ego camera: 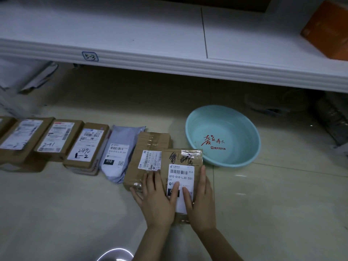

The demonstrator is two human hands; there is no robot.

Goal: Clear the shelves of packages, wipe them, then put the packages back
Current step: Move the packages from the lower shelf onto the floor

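Two flat grips, fingers straight: my left hand (pixel 158 200) and right hand (pixel 201 200) press the small package (pixel 181 159) on the floor (pixel 56 213); shelf (pixel 113 31) ahead bare, so wiping likely next, cloth not in view.

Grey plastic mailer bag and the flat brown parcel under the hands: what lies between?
A taped brown cardboard box, overlapped by the parcel; head view.
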